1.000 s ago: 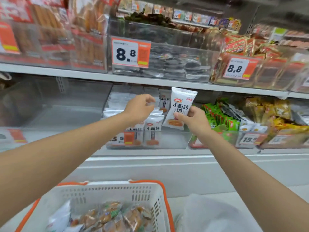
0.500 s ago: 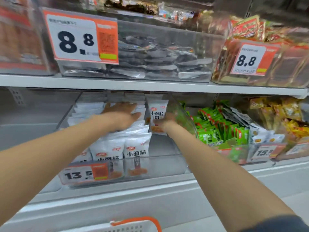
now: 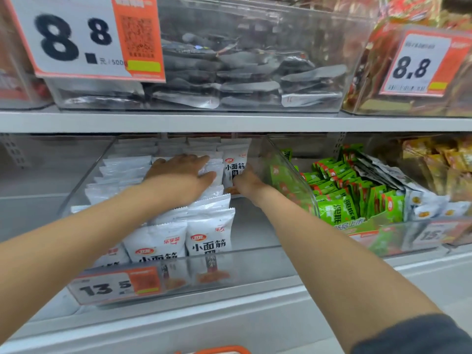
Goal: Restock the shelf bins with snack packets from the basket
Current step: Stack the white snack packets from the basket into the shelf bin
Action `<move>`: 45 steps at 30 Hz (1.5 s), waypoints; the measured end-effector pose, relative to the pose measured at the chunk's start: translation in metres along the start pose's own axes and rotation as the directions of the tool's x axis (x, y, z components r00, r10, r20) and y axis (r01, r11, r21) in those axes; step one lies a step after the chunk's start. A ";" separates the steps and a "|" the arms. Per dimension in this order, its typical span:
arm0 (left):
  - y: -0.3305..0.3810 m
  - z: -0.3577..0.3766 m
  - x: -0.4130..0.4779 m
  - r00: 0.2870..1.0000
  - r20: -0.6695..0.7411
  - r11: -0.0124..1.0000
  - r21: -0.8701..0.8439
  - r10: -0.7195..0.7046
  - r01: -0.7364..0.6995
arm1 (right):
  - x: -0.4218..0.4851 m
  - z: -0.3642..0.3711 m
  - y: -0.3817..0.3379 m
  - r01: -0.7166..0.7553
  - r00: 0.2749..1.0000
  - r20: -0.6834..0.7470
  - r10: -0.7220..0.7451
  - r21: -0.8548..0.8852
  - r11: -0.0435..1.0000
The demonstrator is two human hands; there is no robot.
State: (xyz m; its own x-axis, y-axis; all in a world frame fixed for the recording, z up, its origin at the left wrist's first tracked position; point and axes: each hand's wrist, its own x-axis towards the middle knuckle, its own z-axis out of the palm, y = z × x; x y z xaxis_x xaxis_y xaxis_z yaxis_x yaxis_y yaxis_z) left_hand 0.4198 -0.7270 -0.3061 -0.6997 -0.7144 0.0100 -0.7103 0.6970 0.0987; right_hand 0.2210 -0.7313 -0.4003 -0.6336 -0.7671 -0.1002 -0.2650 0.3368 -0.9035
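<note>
Store shelf (image 3: 229,122), one view: head cam. Clear bin (image 3: 255,267) on the lower level, tag (image 3: 102,288) reads 13.5, holds white packets (image 3: 163,241) in upright rows. Its right column is bare from the middle to the near wall.

Left hand (image 3: 182,175) lies flat, fingers straight, on the tops of the middle rows. My read: it pins them back so they don't topple into the gap.

Right hand (image 3: 249,183) grips one packet (image 3: 235,166) by its lower edge, upright at far right of the bin, against the back rows. Low hold probably lets the base seat cleanly. Fingers behind it are hidden.

Basket (image 3: 219,350): only the orange rim shows, at the near edge. Green packets (image 3: 334,210) sit in the next bin to the right, not in play.
</note>
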 end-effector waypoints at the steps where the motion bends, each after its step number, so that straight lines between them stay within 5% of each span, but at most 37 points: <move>1: 0.000 0.000 -0.001 1.000 0.000 1.000 -0.002 -0.001 0.001 | 0.001 0.001 0.001 -0.005 1.000 -0.002 0.005 -0.006 1.000; 10: 0.000 0.001 0.001 1.000 -0.004 1.000 0.011 0.004 -0.003 | 0.087 0.020 0.062 -0.075 0.996 0.043 0.080 -0.108 0.991; 17: -0.003 0.002 0.002 1.000 -0.014 1.000 -0.023 0.017 -0.017 | -0.056 -0.018 -0.020 -0.115 0.993 -0.017 0.114 -0.123 0.986; 24: -0.004 -0.001 -0.013 0.985 -0.169 0.938 -0.346 -0.040 -0.021 | -0.112 -0.040 -0.034 0.131 0.974 -0.169 -0.149 -0.113 0.985; 31: 0.007 -0.005 -0.096 0.869 -0.473 0.858 -0.497 -0.144 -0.128 | -0.216 -0.020 -0.045 0.458 0.819 -0.302 -0.487 -0.168 0.873; 36: -0.021 0.022 -0.166 0.898 -0.349 0.788 -0.616 -0.267 -0.004 | -0.281 0.029 -0.032 0.495 0.845 -0.138 -0.517 -0.163 0.853; 40: -0.069 0.071 -0.214 0.949 -0.131 0.792 -0.590 -0.288 0.159 | -0.313 0.082 0.004 0.429 0.903 0.130 -0.409 -0.226 0.875; 45: -0.127 0.138 -0.258 0.928 0.198 0.777 -0.508 -0.316 0.373 | -0.334 0.139 0.056 0.429 0.827 0.534 -0.175 -0.398 0.811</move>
State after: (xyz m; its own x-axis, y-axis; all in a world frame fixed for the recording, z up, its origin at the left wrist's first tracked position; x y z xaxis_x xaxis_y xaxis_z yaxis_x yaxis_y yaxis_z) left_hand 0.6796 -0.6223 -0.4586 -0.4404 -0.8707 -0.2189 -0.7732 0.2439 0.5854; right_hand 0.5183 -0.5323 -0.4751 -0.0895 -0.9850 -0.1474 -0.7761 0.1617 -0.6096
